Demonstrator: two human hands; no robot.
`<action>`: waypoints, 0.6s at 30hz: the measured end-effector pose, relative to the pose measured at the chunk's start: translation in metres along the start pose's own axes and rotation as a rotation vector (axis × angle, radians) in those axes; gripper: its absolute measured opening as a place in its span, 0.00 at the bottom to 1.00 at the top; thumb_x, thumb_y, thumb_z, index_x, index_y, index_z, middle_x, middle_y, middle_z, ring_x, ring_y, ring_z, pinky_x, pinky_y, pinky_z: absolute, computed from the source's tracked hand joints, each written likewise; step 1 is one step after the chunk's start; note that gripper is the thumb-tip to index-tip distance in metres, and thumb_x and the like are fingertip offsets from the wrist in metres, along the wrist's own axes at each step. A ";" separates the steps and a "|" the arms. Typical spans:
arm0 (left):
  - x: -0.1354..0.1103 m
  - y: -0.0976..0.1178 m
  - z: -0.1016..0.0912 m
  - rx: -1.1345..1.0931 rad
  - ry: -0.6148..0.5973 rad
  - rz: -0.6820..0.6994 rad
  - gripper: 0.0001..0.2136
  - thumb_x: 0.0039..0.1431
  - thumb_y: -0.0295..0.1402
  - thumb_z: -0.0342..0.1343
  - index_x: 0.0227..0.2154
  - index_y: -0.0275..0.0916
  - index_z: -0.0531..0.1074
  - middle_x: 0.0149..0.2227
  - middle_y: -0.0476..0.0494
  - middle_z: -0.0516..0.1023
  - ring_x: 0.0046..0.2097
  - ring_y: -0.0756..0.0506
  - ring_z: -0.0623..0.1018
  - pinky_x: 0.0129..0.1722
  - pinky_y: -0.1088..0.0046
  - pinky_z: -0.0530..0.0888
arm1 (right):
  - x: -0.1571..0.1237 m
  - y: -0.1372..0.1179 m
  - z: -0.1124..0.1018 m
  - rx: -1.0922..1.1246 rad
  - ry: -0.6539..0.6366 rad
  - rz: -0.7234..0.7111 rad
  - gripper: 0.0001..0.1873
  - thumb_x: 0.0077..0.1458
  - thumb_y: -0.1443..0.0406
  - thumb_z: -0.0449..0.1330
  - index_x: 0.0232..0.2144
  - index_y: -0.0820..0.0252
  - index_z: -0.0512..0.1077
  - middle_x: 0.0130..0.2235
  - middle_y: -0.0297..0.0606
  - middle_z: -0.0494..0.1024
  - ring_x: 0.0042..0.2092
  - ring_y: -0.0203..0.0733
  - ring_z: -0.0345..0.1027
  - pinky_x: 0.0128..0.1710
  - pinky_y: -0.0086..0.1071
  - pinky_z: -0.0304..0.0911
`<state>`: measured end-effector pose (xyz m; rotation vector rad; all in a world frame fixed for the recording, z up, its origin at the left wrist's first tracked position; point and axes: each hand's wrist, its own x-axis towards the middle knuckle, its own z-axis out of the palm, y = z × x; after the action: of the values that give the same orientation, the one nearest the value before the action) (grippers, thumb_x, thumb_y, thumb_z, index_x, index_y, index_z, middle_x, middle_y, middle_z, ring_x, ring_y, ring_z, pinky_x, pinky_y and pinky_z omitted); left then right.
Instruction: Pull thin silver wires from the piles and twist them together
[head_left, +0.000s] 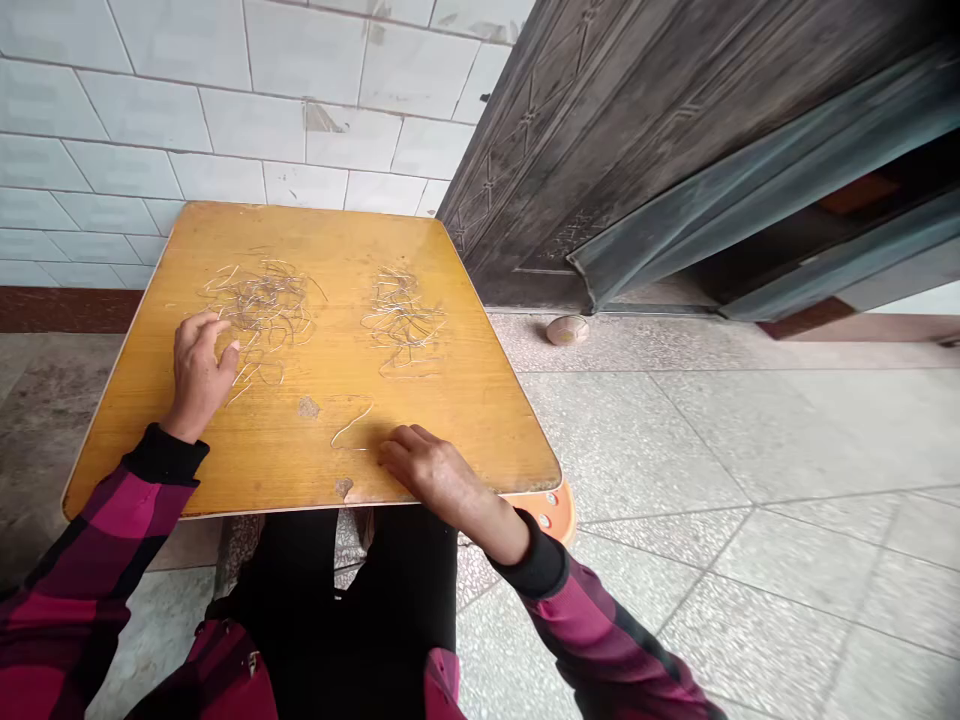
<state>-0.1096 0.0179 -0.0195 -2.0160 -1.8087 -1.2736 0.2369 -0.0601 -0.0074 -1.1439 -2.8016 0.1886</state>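
A loose heap of thin bent wires (274, 300) lies on the left of the yellow wooden table (337, 235). My left hand (201, 365) is at the near left edge of this heap, thumb and curled fingers apart, with nothing visible between them. Toward the table's front edge, my right hand (431, 470) has its fingers pressed together around the end of one bent wire (351, 427); the fingertips are partly hidden under the knuckles. A second, smaller group of wires (405, 315) lies to the right, beyond my right hand.
Behind the table rises a white tiled wall (225, 130). A dark carved wooden door (570, 140) with a grey-green curtain (750, 190) stands at the right. On the floor lies a rounded stone (568, 330). An orange stool (555, 512) shows under the table's right corner.
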 end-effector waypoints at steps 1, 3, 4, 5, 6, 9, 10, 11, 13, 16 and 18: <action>0.000 -0.001 -0.001 -0.002 0.000 -0.019 0.12 0.57 0.33 0.54 0.44 0.41 0.71 0.51 0.37 0.70 0.56 0.37 0.70 0.58 0.54 0.67 | 0.006 -0.005 -0.005 -0.083 -0.091 -0.016 0.09 0.62 0.72 0.55 0.32 0.62 0.74 0.36 0.46 0.75 0.37 0.45 0.69 0.33 0.36 0.68; 0.000 -0.001 -0.001 -0.004 -0.003 -0.038 0.12 0.56 0.32 0.54 0.44 0.41 0.70 0.51 0.38 0.69 0.56 0.37 0.70 0.58 0.54 0.67 | 0.019 -0.014 -0.015 -0.202 -0.244 -0.046 0.10 0.59 0.75 0.55 0.31 0.63 0.74 0.37 0.47 0.75 0.36 0.45 0.70 0.30 0.35 0.66; 0.000 -0.001 -0.001 -0.006 -0.002 -0.039 0.12 0.56 0.32 0.54 0.44 0.40 0.70 0.51 0.37 0.69 0.56 0.37 0.70 0.58 0.54 0.67 | 0.025 -0.018 -0.018 -0.242 -0.300 -0.054 0.10 0.58 0.76 0.54 0.32 0.64 0.74 0.37 0.47 0.76 0.36 0.45 0.70 0.29 0.34 0.64; 0.000 -0.001 -0.001 -0.007 0.001 -0.037 0.12 0.56 0.32 0.55 0.44 0.40 0.70 0.51 0.37 0.69 0.56 0.37 0.70 0.58 0.55 0.67 | 0.030 -0.021 -0.021 -0.271 -0.343 -0.060 0.10 0.58 0.77 0.54 0.33 0.64 0.74 0.37 0.47 0.76 0.36 0.45 0.70 0.27 0.34 0.63; 0.000 -0.001 0.000 -0.008 0.006 -0.032 0.12 0.56 0.32 0.55 0.44 0.40 0.70 0.51 0.37 0.69 0.56 0.37 0.70 0.58 0.55 0.67 | 0.035 -0.023 -0.023 -0.293 -0.372 -0.065 0.11 0.58 0.77 0.54 0.33 0.64 0.75 0.37 0.47 0.76 0.36 0.45 0.71 0.26 0.34 0.61; 0.000 0.000 0.000 -0.013 -0.002 -0.019 0.10 0.56 0.31 0.55 0.42 0.40 0.71 0.50 0.38 0.70 0.55 0.38 0.70 0.57 0.55 0.68 | 0.044 -0.025 -0.024 -0.323 -0.389 -0.117 0.12 0.57 0.78 0.53 0.34 0.64 0.75 0.37 0.46 0.76 0.35 0.44 0.71 0.25 0.33 0.57; 0.000 0.001 0.000 -0.017 -0.017 -0.017 0.10 0.56 0.31 0.55 0.42 0.40 0.71 0.50 0.39 0.70 0.55 0.38 0.71 0.57 0.56 0.68 | 0.045 -0.024 -0.023 -0.326 -0.379 -0.144 0.12 0.57 0.78 0.53 0.34 0.63 0.75 0.36 0.46 0.76 0.34 0.43 0.70 0.25 0.33 0.56; 0.000 0.001 0.000 -0.021 -0.035 -0.015 0.09 0.56 0.30 0.55 0.41 0.40 0.71 0.49 0.39 0.70 0.54 0.38 0.71 0.57 0.56 0.69 | 0.046 -0.022 -0.021 -0.325 -0.368 -0.171 0.12 0.58 0.78 0.53 0.34 0.63 0.74 0.36 0.45 0.76 0.33 0.42 0.70 0.24 0.33 0.54; -0.001 0.002 0.000 -0.034 -0.072 -0.007 0.09 0.57 0.30 0.55 0.41 0.40 0.71 0.49 0.40 0.70 0.54 0.39 0.72 0.56 0.57 0.69 | 0.048 -0.016 -0.019 -0.315 -0.355 -0.216 0.11 0.59 0.76 0.52 0.34 0.64 0.74 0.35 0.44 0.77 0.32 0.40 0.68 0.24 0.32 0.52; -0.002 0.003 0.001 -0.056 -0.109 0.023 0.08 0.58 0.31 0.54 0.41 0.39 0.71 0.48 0.39 0.71 0.53 0.39 0.72 0.55 0.57 0.70 | 0.051 -0.005 -0.017 -0.306 -0.336 -0.242 0.10 0.61 0.74 0.52 0.34 0.64 0.73 0.35 0.44 0.77 0.31 0.39 0.66 0.24 0.32 0.48; -0.003 0.004 0.002 -0.063 -0.121 0.051 0.07 0.59 0.31 0.53 0.40 0.39 0.71 0.48 0.39 0.71 0.52 0.39 0.72 0.55 0.57 0.70 | 0.051 0.004 -0.017 -0.321 -0.295 -0.223 0.10 0.62 0.74 0.52 0.33 0.64 0.73 0.34 0.43 0.76 0.30 0.38 0.64 0.24 0.33 0.45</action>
<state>-0.1046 0.0155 -0.0213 -2.2026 -1.7753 -1.2350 0.2055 -0.0199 0.0116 -0.9065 -3.2859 -0.1282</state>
